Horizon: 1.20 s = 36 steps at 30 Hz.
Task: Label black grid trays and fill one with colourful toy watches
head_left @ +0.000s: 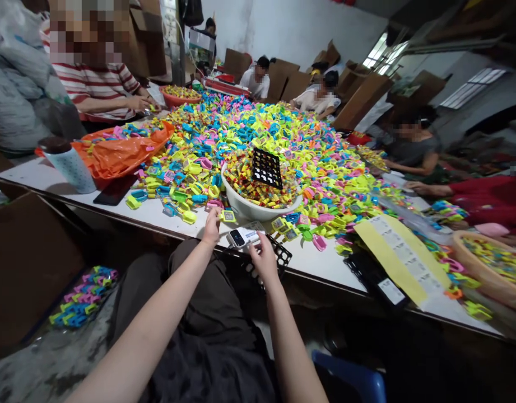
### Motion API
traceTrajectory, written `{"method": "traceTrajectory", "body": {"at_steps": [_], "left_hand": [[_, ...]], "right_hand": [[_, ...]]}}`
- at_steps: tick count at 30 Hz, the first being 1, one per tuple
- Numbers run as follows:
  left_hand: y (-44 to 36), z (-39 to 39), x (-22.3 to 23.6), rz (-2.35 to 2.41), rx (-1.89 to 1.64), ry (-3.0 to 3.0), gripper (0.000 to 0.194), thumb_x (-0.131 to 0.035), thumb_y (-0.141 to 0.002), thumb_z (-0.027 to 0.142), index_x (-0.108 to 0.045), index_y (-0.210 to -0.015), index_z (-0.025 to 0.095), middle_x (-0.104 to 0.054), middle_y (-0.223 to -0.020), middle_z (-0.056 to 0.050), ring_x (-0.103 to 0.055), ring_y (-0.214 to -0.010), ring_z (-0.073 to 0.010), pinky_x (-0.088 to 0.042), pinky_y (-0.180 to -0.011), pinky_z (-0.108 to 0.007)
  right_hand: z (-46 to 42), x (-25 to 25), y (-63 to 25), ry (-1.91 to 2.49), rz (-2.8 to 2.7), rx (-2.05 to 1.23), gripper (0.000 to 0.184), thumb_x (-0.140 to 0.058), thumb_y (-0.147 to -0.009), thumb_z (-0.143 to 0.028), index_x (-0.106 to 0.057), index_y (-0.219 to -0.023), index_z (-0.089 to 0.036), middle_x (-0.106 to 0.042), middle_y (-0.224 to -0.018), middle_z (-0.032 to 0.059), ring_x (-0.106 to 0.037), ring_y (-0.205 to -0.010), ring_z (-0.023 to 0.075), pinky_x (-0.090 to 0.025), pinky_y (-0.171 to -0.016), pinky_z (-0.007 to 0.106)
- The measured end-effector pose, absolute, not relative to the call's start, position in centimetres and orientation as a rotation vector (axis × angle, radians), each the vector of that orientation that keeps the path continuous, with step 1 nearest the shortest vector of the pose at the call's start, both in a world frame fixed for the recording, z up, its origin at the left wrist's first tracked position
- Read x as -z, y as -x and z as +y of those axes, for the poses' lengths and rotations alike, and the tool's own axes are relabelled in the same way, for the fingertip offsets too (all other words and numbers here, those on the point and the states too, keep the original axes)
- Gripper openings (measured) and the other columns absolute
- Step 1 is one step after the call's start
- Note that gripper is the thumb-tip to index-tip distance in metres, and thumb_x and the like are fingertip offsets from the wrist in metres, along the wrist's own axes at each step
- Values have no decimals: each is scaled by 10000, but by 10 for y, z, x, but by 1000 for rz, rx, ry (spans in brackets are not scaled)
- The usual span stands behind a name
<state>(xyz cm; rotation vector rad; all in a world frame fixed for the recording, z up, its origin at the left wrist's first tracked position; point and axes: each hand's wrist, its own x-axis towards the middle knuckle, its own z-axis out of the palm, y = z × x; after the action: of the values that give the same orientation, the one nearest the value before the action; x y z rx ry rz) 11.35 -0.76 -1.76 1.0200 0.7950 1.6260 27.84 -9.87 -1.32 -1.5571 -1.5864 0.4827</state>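
My left hand (212, 225) is closed in a pinch at the table's front edge. Between its fingertips is a yellow-green toy watch (227, 216) with a grey square face. Just to the right, my right hand (264, 258) has its fingers closed on the end of a small white device (250, 235) with a dark screen and printed marks. A black perforated tray (283, 254) lies partly behind my right hand, over the table edge. Beyond both hands stands a white bowl (258, 210) full of small yellow-red pieces, another black tray (266, 168) resting on top.
A heap of colourful toy watches (325, 162) spreads over the white table (165, 226). To the left are a tumbler (70, 168), a dark phone (114, 191) and an orange bag (123, 154). A yellow sheet (403, 260) lies right. Several other people sit around the table.
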Motion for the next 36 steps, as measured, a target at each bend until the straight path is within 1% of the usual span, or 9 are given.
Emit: {"method": "traceTrajectory", "body": {"at_steps": [4,10,13,17,20,24,28,32,36], "left_hand": [[-114,-14,11,620,-1453,-929,98,-369,-590,240,-335,-641,164,-428,-674,-23,-436,-570,-103,-397,-549,-223],[-114,-15,6,513,-1369,-780,124,-391,-687,274,-422,-734,163,-517,-810,-40,-493,-641,-111,-414,-587,-230],[-115,-10,11,540,-1333,-740,216,-390,-785,358,-469,-873,177,-549,-933,-50,-531,-739,-127,-414,-615,-231],[-118,-9,19,588,-1315,-995,311,-419,-797,454,-502,-874,164,-574,-853,-52,-528,-706,-132,-404,-626,-238],[-122,-17,18,690,-1245,-1397,237,-476,-782,379,-544,-839,160,-573,-808,-36,-527,-750,-142,-411,-705,-252],[-126,-29,10,795,-1018,-1832,147,-451,-783,250,-571,-810,170,-581,-836,-31,-526,-844,-159,-397,-804,-274],[-127,-33,7,818,-935,-2020,179,-419,-787,221,-592,-803,175,-596,-833,-41,-527,-838,-166,-400,-795,-290],[-134,-38,12,890,-841,-2362,202,-462,-772,216,-644,-860,216,-593,-1060,-50,-485,-1014,-205,-332,-920,-368],[-148,-44,22,944,-672,-2541,279,-482,-784,268,-621,-1026,289,-399,-1364,3,-288,-1279,-252,-240,-1008,-436]], "right_hand": [[-68,9,-246,1520,-1746,-555,346,-486,-795,-315,-586,-1082,-150,-587,-1097,131,-565,-849,209,-435,-839,377],[-65,-2,-234,1537,-1786,-620,217,-484,-790,-280,-583,-934,-152,-607,-908,91,-547,-861,204,-432,-790,336],[-84,-2,-247,1560,-1621,-552,263,-475,-796,-327,-558,-961,-140,-586,-912,97,-538,-839,198,-435,-768,328],[-119,5,-288,1615,-1289,-526,364,-424,-825,-415,-569,-997,-129,-591,-852,94,-549,-775,192,-442,-728,325],[-132,15,-329,1687,-1105,-481,433,-458,-799,-476,-581,-1008,-117,-595,-808,82,-538,-690,173,-439,-673,315],[-117,32,-380,1724,-1037,-342,516,-447,-775,-537,-592,-1002,-96,-604,-983,136,-557,-829,192,-435,-757,330],[-92,50,-405,1790,-1062,-366,553,-458,-728,-594,-628,-907,-99,-649,-828,126,-577,-791,225,-436,-749,353],[-83,62,-408,1829,-1113,-363,524,-466,-724,-576,-637,-871,-103,-654,-791,132,-586,-771,244,-438,-719,351],[-83,68,-408,1842,-1184,-338,494,-438,-754,-545,-630,-856,-100,-643,-796,133,-579,-739,229,-440,-698,342]]}}
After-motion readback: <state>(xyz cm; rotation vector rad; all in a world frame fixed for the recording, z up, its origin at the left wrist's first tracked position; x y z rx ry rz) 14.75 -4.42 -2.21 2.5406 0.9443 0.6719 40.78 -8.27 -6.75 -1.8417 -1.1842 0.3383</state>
